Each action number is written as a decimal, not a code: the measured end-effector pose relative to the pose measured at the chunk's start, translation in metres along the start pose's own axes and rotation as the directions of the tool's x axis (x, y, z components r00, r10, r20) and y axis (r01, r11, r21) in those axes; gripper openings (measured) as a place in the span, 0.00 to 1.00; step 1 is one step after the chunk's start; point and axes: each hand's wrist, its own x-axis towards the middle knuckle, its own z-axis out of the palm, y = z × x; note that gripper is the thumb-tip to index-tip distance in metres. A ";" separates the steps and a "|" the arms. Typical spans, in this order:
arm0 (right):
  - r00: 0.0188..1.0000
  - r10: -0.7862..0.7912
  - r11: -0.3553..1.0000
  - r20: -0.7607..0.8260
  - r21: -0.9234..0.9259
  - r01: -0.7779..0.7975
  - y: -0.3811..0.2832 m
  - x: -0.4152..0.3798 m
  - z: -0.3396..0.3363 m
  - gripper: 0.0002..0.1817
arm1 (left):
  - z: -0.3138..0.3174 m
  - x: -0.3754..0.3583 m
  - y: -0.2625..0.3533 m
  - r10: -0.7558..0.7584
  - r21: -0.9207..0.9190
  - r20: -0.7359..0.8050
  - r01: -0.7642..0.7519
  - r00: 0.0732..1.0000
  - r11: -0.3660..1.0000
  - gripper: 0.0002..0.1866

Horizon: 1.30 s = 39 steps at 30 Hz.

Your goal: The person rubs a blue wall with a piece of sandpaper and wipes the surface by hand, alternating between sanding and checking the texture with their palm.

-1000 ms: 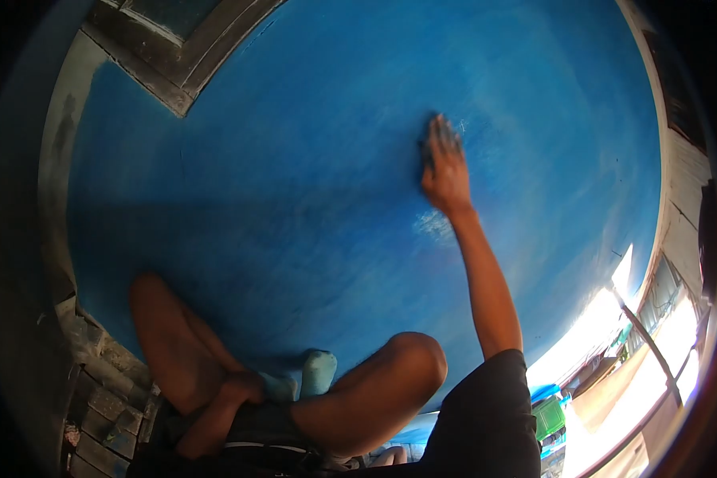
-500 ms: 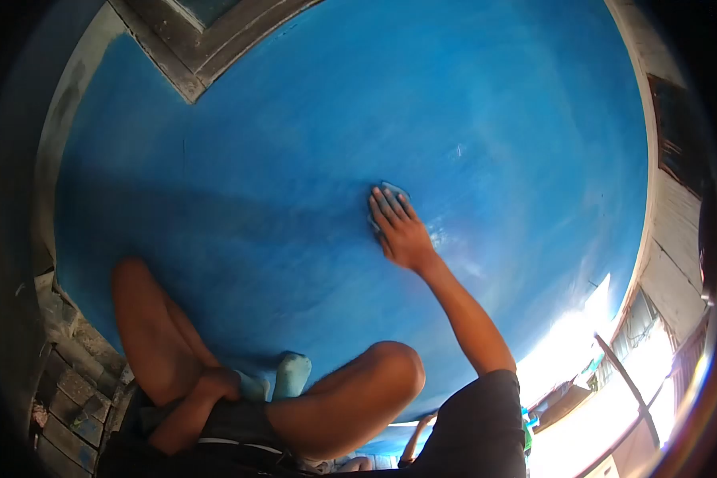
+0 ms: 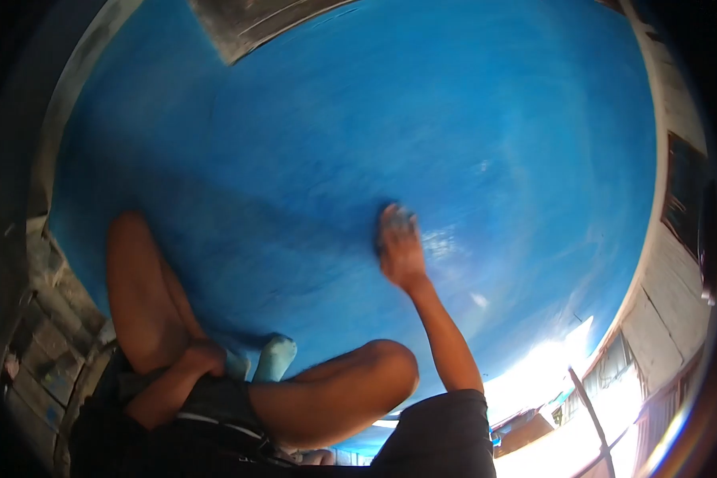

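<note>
My right hand [image 3: 402, 251] presses against a broad blue painted surface [image 3: 358, 119]. Under and between its fingers is a small bluish-grey piece [image 3: 403, 217], slightly blurred; whether it is cloth, paper or a pad does not show. A shiny, wet-looking patch [image 3: 440, 242] lies just right of the hand. My left hand [image 3: 205, 356] rests low between my bent legs, close to a pale green sock [image 3: 276, 358], and its fingers are mostly hidden.
A weathered frame [image 3: 255, 28] cuts into the blue surface at the top. Rough blocks [image 3: 52, 350] lie at the lower left. Along the right runs a pale edge [image 3: 649, 231] with boards [image 3: 661, 319] beyond. A thin pole [image 3: 589, 410] stands in glaring light at lower right.
My right hand has slid slightly down along the blue surface, and its fingers look more bent. The view has shifted, and less of the frame at the top shows. My left hand stays low.
</note>
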 end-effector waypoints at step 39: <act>0.996 0.015 0.999 -0.092 -0.030 -0.017 0.030 -0.049 0.009 0.36 | -0.030 -0.059 0.012 -0.010 -0.048 -0.109 0.004 0.994 0.999 0.29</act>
